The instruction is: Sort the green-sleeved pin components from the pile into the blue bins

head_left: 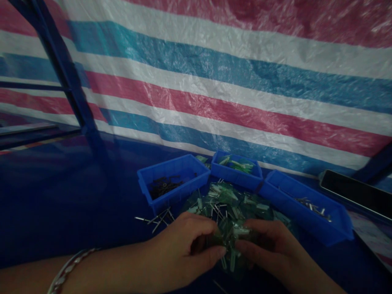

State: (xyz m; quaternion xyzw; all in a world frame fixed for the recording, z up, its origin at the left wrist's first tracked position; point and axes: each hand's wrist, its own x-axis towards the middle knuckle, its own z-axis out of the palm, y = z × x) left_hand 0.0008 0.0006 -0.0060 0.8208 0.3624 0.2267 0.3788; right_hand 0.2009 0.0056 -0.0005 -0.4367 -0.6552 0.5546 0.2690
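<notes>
My left hand [192,249] is curled, its thumb and fingers pinching one side of a small greenish clear plastic bag [231,234]. From the opposite side my right hand [272,251] pinches the same bag between thumb and fingers. Pale, narrow pieces show through the plastic; their exact kind is too dim to tell. Just beyond my hands lies a heap of similar small bags [225,192]. Loose silver rivets [161,218] with long thin stems are scattered by my left hand, and more lie among the bags.
Three blue bins stand behind the heap: a left bin [173,163] with dark screw-like parts, a middle bin [237,175] with green bags, a right bin [309,200] with silver rivets. A phone [358,192] lies far right. A striped plastic sheet [214,90] hangs behind the blue table [76,196].
</notes>
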